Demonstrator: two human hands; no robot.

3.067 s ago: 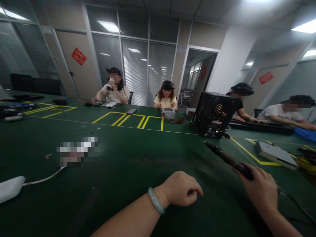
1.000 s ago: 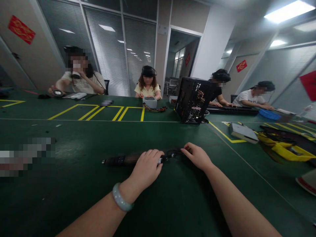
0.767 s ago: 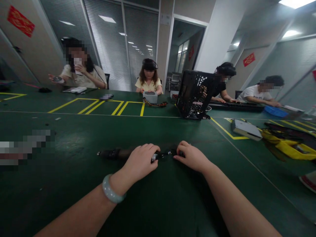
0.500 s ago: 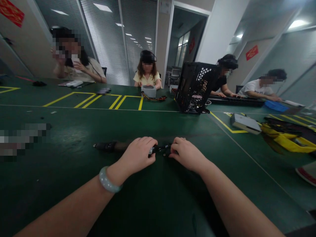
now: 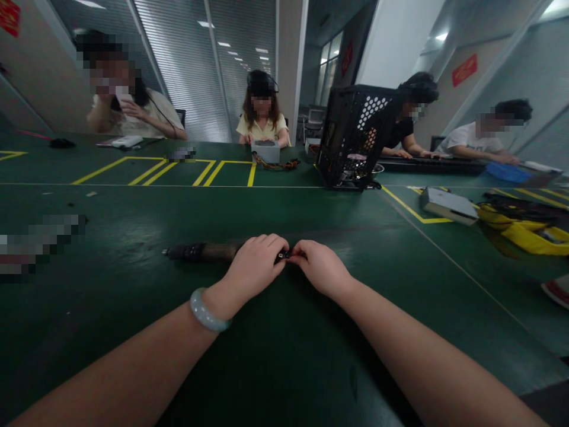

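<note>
A long dark cylindrical tool [image 5: 202, 252] with a pointed metal tip lies across the green table [image 5: 284, 356], its tip toward the left. My left hand [image 5: 260, 261], with a pale bangle [image 5: 208, 311] at the wrist, is wrapped over the tool's right end. Close beside it my right hand [image 5: 320, 265] pinches at that same end, its fingertips nearly touching my left fingers. Between the fingertips a small black part with a shiny spot shows. Most of what my right fingers grip is hidden.
A black computer case [image 5: 355, 136] stands beyond my hands. Farther right lie a silver box [image 5: 448, 204] and a yellow bag [image 5: 528, 228] with dark cables. A person [image 5: 262, 121] sits across by a grey power supply [image 5: 265, 152]; other people sit on both sides.
My right hand has moved left toward my left hand, and its fingers have closed at the tool's end. The camera view has shifted slightly.
</note>
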